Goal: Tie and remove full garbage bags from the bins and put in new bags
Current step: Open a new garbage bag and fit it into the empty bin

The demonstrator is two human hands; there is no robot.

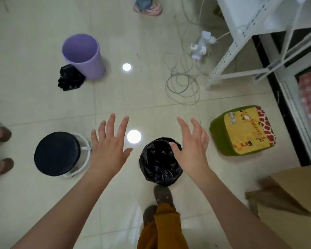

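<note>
A small bin lined with a black garbage bag (159, 162) stands on the floor just ahead of my feet. My right hand (192, 146) hovers above its right rim, fingers spread, holding nothing. My left hand (109, 144) is spread open in the air to the left of the bin, also holding nothing. Farther off at the upper left stands a purple bin (84, 56) with no bag inside. A crumpled black garbage bag (70, 78) lies on the floor against its left side.
A black round stool (57, 153) stands left of my left hand. A green and yellow cushion stool (242, 130) sits to the right, a cardboard box (291, 194) at lower right. Cables (183, 83), a power strip (201, 45) and a white rack (241, 42) are ahead. Other people's feet (147, 7) are nearby.
</note>
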